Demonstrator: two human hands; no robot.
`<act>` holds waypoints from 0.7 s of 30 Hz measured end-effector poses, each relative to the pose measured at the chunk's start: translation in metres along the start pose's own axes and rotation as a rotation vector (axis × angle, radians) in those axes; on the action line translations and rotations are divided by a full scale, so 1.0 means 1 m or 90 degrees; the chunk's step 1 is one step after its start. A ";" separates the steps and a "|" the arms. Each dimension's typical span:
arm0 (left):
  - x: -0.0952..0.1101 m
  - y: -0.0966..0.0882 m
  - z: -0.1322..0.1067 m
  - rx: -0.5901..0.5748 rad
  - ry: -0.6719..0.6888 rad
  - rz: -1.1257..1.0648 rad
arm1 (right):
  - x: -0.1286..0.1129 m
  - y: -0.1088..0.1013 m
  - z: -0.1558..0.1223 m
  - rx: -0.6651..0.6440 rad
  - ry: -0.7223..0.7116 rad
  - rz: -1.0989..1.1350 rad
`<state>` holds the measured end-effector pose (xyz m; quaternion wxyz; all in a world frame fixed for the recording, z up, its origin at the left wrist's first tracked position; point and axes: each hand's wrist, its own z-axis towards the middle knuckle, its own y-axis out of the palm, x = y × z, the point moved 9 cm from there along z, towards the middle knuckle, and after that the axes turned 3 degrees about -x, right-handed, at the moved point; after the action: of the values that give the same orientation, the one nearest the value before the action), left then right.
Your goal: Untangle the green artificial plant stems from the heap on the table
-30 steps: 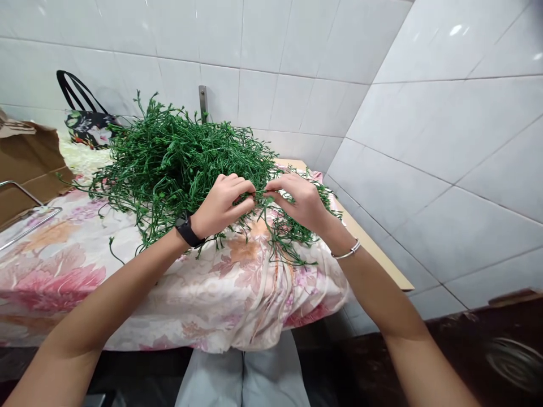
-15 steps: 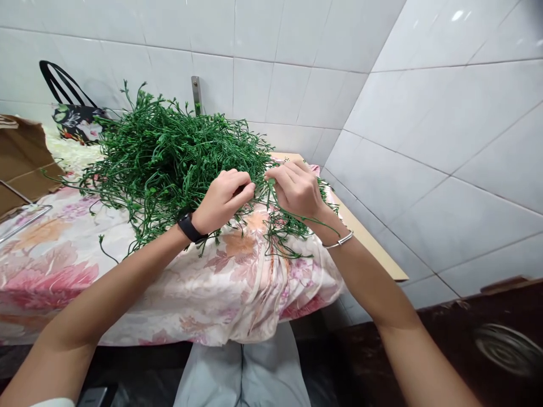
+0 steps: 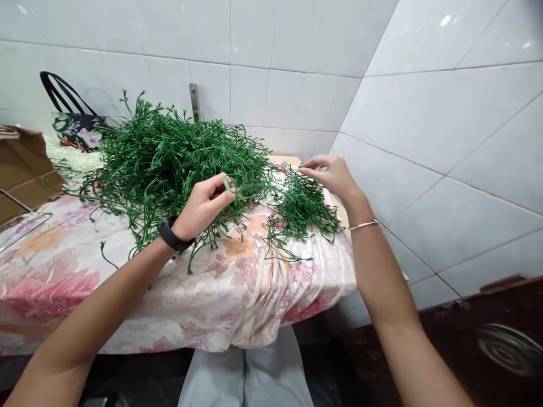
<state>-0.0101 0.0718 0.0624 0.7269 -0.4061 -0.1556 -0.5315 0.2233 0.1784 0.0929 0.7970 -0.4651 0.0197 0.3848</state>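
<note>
A thin green artificial plant stem [image 3: 252, 189] is pinched between the thumb and fingers of my left hand [image 3: 203, 203]; its far end is smeared by motion. This hand hovers at the front right of a large heap of green artificial stems [image 3: 169, 147] with small budded tips. My right hand [image 3: 333, 176] is over the back edge of a smaller pile of the same stems [image 3: 303, 206], to the right. Its thumb and forefinger reach left with a gap between them, and no stem shows in them.
A flowered cloth [image 3: 169, 299] covers the table. On the left stand an opened cardboard box [image 3: 25, 164], a metal wire rod [image 3: 29, 230], pale flowers [image 3: 78, 158] and a dark floral bag [image 3: 80, 130]. Tiled walls [image 3: 292, 102] close in behind and on the right.
My hands have moved apart: the right one went right to the smaller pile, parting from the stem it held. The left one shifted slightly left and now shows a stem in its fingers.
</note>
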 end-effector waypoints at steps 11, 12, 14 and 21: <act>0.011 0.013 -0.003 -0.069 0.039 0.196 | -0.056 -0.011 -0.012 0.096 -0.136 0.059; 0.012 0.015 -0.004 -0.082 0.051 0.205 | -0.069 -0.005 -0.016 0.067 -0.171 0.116; 0.015 0.020 -0.006 -0.116 0.078 0.204 | -0.095 0.012 -0.024 -0.012 -0.227 0.228; 0.019 0.025 -0.006 -0.173 0.097 0.130 | -0.143 0.053 -0.050 -0.144 -0.287 0.356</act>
<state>0.0189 0.0576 0.0604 0.7251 -0.4730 0.0154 -0.5003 0.1056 0.0694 0.0821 0.5893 -0.4306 -0.0726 0.6797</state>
